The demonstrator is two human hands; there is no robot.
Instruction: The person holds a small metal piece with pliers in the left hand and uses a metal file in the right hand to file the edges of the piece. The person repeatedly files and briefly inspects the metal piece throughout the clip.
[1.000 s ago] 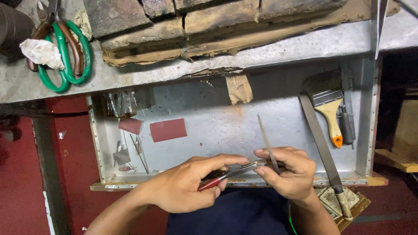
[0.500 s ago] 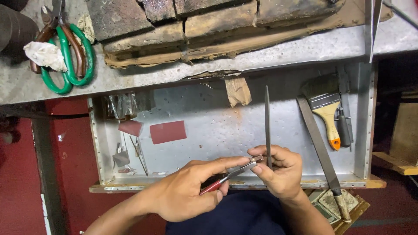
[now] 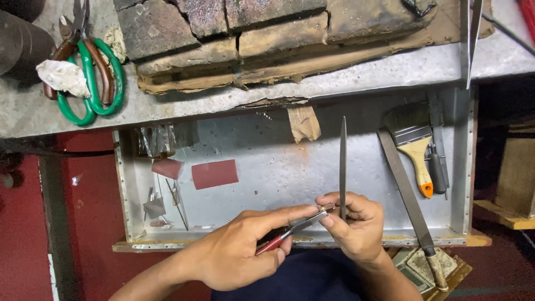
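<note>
Your left hand [image 3: 237, 259] is clamped on the red-handled pliers [image 3: 281, 238] over the open metal drawer [image 3: 278, 167], their tips meeting your right fingers. Your right hand [image 3: 356, 226] pinches a slim needle file [image 3: 343, 161], held upright — stiff steel, light, probably brittle at the tip — so grip low, near the tang.

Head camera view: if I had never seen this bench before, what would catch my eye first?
Probably the two hands low in the middle: the left hand grips red-handled pliers, whose tip meets the right hand, which holds a slim metal file upright. Behind them lies a shallow metal tray with a paintbrush at its right side. Green-handled scissors lie at the upper left, on the bench.
</note>
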